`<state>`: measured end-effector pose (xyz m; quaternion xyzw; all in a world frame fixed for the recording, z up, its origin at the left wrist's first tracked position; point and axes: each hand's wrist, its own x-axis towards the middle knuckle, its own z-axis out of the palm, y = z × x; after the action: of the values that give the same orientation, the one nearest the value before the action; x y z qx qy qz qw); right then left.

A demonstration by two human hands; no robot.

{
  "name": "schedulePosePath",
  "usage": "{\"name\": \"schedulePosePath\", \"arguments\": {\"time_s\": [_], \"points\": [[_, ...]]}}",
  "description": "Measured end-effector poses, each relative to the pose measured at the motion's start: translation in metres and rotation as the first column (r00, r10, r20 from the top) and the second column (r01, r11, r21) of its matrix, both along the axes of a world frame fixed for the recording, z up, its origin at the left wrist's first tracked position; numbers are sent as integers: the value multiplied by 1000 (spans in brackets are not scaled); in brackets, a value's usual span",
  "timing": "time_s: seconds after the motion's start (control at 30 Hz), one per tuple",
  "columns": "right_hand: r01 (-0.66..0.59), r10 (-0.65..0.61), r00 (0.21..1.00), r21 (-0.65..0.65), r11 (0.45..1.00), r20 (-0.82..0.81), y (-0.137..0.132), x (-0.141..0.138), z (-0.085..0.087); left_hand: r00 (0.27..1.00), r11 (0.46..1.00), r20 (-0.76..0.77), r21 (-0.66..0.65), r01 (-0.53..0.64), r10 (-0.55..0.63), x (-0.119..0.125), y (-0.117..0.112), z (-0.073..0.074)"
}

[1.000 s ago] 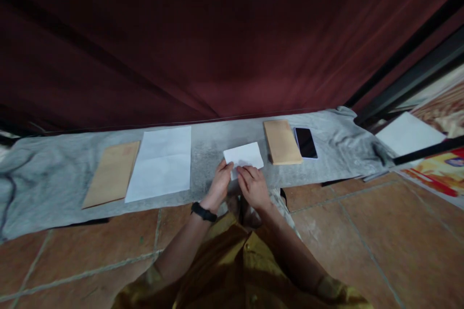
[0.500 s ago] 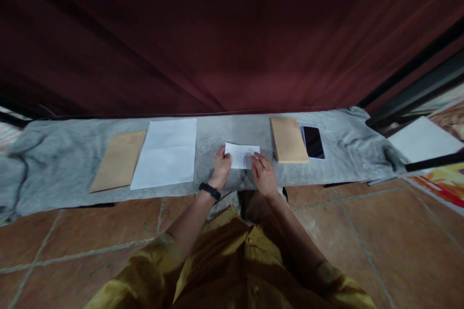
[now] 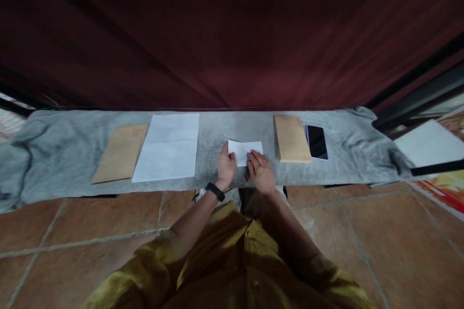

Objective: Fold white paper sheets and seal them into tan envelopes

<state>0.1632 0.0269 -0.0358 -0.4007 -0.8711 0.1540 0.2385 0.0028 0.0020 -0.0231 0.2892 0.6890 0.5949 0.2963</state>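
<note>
A small folded sheet of white paper (image 3: 241,153) is in front of me on a grey cloth. My left hand (image 3: 226,166) grips its left edge, thumb on top and the other fingers partly hidden at the side. With its fingers stretched out, my right hand (image 3: 261,172) lies over the paper's right part. To the left is a larger white sheet (image 3: 168,147) with a crease across it. Right of my hands, several brown envelopes (image 3: 293,139) appear stacked.
Farther left lies another brown envelope (image 3: 120,153), beside the large sheet. A dark-screened phone (image 3: 316,142) rests right of the envelope stack. The grey cloth (image 3: 357,149) covers a narrow table against a dark red curtain (image 3: 232,58). Tiled floor (image 3: 337,236) shows below.
My right hand's fingers have come down from a raised, bent pose and now lie flatter on the folded paper. My left hand still holds the left edge. The view has shifted slightly.
</note>
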Motion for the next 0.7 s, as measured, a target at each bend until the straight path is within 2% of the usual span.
{"name": "schedulePosePath", "arguments": {"time_s": [0.1, 0.2, 0.33, 0.5, 0.7], "points": [[-1, 1, 1000, 16, 1000, -10, 0, 1, -1, 992, 996, -123, -88, -21, 10, 0, -7, 5], [-5, 5, 999, 15, 1000, -34, 0, 2, -2, 969, 987, -243, -158, -1, -38, -3, -11, 9], [7, -7, 999, -5, 1000, -46, 0, 3, -2, 969, 974, -227, -219, 51, -102, -13, -12, 10], [21, -22, 999, -20, 1000, -49, 1, 0, 2, 966, 963, -241, -268, 31, -98, -15, -15, 8], [-14, 13, 999, 5, 1000, 31, -3, -7, 1, 843, 923, -485, -383, 36, -234, -4, -23, 15]]}}
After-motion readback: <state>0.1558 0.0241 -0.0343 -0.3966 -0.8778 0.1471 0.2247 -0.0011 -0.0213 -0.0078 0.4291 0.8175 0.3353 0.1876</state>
